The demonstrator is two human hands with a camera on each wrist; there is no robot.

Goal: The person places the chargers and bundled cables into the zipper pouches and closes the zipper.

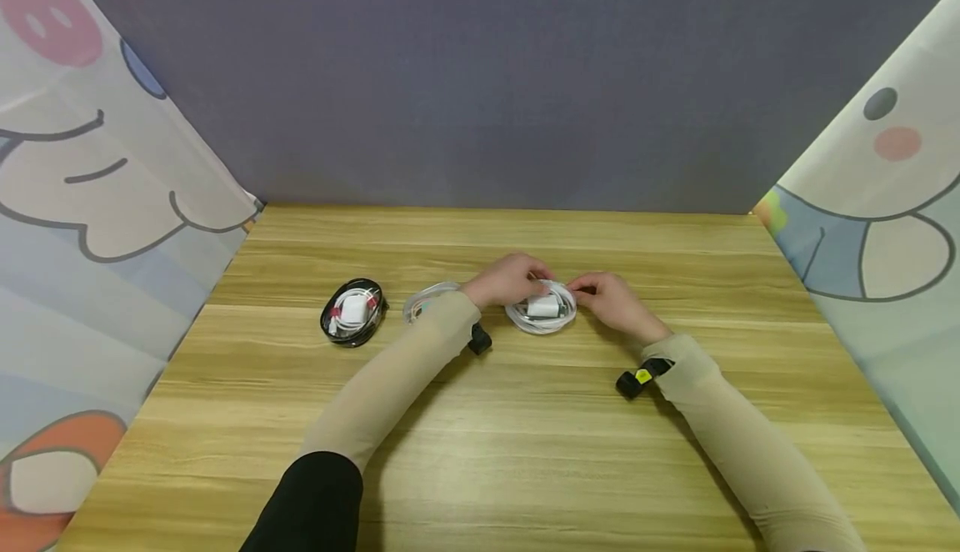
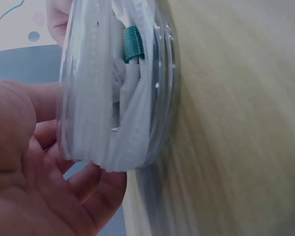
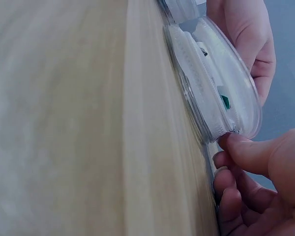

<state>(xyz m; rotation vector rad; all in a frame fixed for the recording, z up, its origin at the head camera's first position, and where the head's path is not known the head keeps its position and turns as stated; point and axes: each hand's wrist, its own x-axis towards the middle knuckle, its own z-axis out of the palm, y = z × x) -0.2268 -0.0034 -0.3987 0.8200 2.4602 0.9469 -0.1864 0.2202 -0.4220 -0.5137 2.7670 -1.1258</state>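
A round, clear zip pouch (image 1: pixel 542 318) with white trim stands out near the middle of the table. Inside it are a white charger plug (image 1: pixel 543 307) and a white cable bundled by a green strap (image 2: pixel 133 43). My left hand (image 1: pixel 510 279) holds the pouch at its far left side, fingers bent around the edge. At the right end of the zip, my right hand (image 1: pixel 611 302) pinches the zipper pull between thumb and forefinger; the pull itself is mostly covered. In the left wrist view the zip gapes, with the cable showing through.
To the left lies a black-rimmed round pouch (image 1: pixel 354 313) with a white charger and red-strapped cable. Another pale clear pouch (image 1: pixel 420 298) is partly hidden behind my left forearm. A grey panel (image 1: pixel 510 85) rises behind the wooden table (image 1: pixel 540 469).
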